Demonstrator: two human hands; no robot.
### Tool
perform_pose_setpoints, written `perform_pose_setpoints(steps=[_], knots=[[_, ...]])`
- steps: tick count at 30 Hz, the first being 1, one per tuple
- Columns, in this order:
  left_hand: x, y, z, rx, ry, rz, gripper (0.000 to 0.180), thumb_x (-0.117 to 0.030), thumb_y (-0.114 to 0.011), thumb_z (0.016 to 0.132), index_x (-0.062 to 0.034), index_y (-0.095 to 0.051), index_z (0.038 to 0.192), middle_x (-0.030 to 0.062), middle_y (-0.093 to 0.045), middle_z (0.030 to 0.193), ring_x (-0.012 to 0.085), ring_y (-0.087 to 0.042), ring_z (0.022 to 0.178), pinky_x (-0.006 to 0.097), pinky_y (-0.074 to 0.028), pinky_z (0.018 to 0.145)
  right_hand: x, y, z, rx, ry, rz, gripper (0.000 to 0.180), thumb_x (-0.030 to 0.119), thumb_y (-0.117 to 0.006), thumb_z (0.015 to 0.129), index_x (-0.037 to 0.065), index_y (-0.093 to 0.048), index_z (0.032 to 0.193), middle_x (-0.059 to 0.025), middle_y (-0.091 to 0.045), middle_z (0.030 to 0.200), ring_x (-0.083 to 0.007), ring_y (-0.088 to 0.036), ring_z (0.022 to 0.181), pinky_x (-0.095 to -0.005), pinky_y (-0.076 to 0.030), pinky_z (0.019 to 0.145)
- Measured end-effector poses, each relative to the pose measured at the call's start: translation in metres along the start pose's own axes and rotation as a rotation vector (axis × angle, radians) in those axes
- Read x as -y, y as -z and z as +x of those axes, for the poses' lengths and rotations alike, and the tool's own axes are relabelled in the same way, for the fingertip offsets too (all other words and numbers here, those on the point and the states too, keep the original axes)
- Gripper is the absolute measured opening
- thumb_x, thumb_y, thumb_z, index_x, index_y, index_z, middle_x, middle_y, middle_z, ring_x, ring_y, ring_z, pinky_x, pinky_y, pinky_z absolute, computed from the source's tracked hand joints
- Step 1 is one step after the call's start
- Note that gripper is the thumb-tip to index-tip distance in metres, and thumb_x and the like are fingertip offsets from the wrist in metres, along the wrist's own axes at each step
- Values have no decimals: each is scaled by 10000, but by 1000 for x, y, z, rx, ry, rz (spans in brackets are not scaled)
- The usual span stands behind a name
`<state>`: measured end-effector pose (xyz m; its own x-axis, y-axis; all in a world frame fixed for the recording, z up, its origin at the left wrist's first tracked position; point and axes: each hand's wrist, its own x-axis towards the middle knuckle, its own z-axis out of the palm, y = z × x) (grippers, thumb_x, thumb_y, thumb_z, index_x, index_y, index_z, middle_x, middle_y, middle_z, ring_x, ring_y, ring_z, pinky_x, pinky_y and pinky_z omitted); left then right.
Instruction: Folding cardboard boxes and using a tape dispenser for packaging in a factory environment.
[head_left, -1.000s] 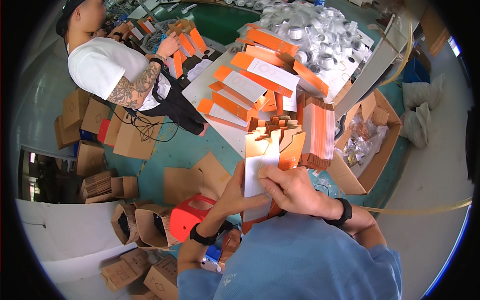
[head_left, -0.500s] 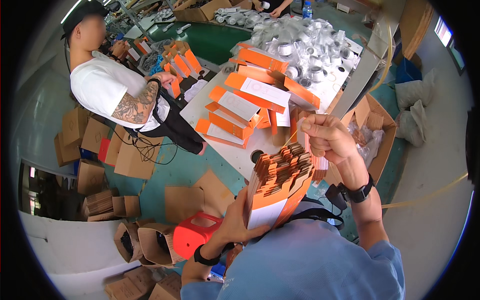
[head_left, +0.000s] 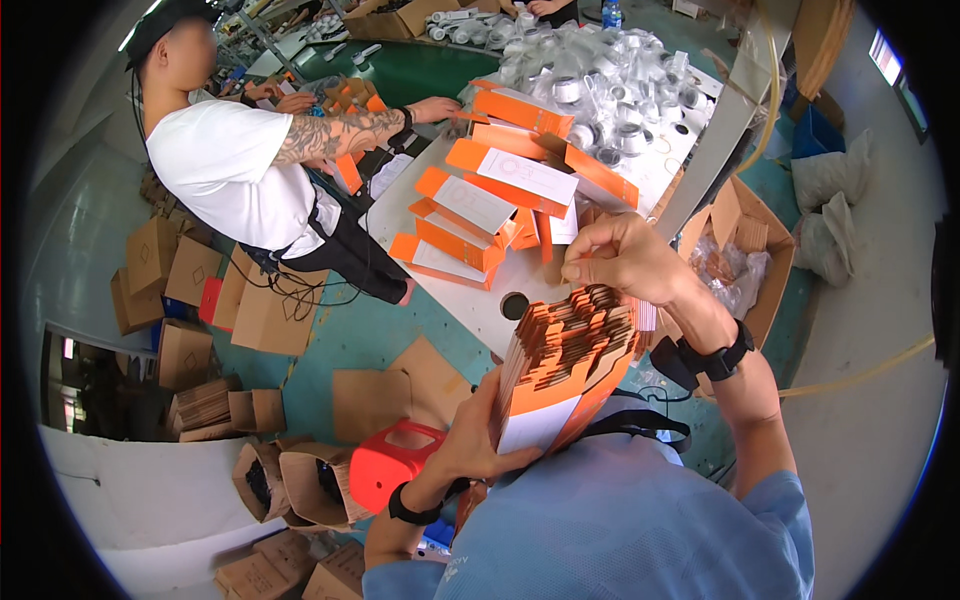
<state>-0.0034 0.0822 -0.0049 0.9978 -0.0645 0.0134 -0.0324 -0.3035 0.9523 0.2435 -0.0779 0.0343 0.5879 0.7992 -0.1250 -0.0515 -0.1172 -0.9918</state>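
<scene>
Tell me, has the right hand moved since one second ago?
Yes. The right hand rose off the flat box stack toward the white table.

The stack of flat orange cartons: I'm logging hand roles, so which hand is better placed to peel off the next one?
Probably the right hand: it pinches the top edges of the stack of flat orange cartons, while the left hand supports it from below.
</scene>
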Motion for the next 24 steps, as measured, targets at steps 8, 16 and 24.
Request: perform_pose_setpoints(steps=[8, 16, 24], knots=[[11, 9, -28, -69, 49, -89, 840, -163, -806, 682, 20, -370, 1377, 153, -546, 1260, 246, -517, 1195, 375, -404, 1006, -54, 34, -5, -125, -348, 225, 119, 103, -585, 896, 6, -530, 854, 27, -404, 524, -55, -366, 369, -240, -420, 344], [72, 47, -31, -760, 198, -873, 580, -261, -600, 813, 41, -459, 1287, 175, -596, 1159, 289, -613, 1043, 398, -499, 890, -106, -67, -78, 239, -351, 527, 133, 150, -656, 898, 33, -611, 943, -29, -605, 821, -119, -603, 742, -285, -569, 681], [98, 43, -38, -1021, -50, -1257, 617, -372, -511, 910, -38, -357, 1406, 160, -499, 1339, 351, -515, 1213, 527, -437, 1015, -123, 6, -143, -236, -165, -19, 83, 68, -708, 828, -9, -692, 854, -16, -656, 799, -76, -580, 739, -240, -457, 600]])
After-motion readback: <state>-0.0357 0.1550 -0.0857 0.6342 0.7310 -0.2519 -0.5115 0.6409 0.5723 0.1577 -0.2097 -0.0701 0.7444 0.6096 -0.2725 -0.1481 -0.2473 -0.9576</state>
